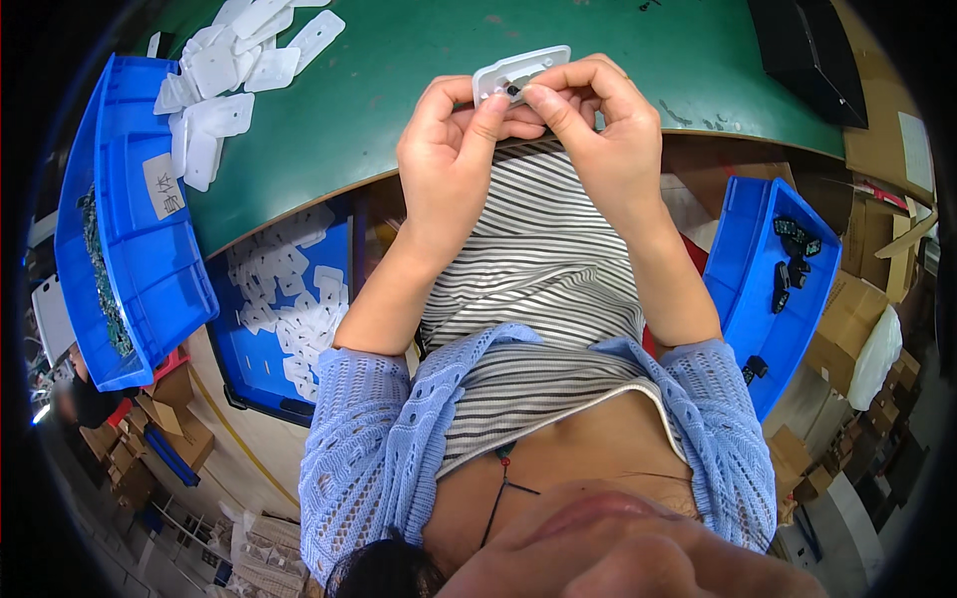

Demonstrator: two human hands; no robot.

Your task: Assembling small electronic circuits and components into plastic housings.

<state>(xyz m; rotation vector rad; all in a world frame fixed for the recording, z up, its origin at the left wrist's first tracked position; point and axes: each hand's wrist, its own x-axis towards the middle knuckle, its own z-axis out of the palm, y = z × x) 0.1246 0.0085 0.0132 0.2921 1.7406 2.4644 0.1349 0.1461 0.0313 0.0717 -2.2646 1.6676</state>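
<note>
A white plastic shell [524, 64] is held up at the near edge of a green worktable [389, 75], above a striped garment [563, 239]. Its left side is clamped by the left hand [449, 130], with the thumb laid over the front and the fingers curled behind, where they are mostly hidden. Its right side is gripped by the right hand [610, 120], thumb and forefinger brought close together over the inner face. A small dark part [514, 90] is glimpsed at the thumb tips (whether it is pinched or merely seated in the shell cannot be told).

At upper left, similar white pieces [214, 70] are heaped loosely, their lower layers covered by those on top. Beside them a blue bin [145, 239] is seen tilted by the lens, its circuit boards [100, 269] too crowded to be told apart. More small white parts [299, 299] are held in a blue tray [234, 354], partly covered by the table edge. At right, dark components [793, 244] are scattered in another blue bin [738, 234], while a black box [807, 60] is cut off by the upper rim.
</note>
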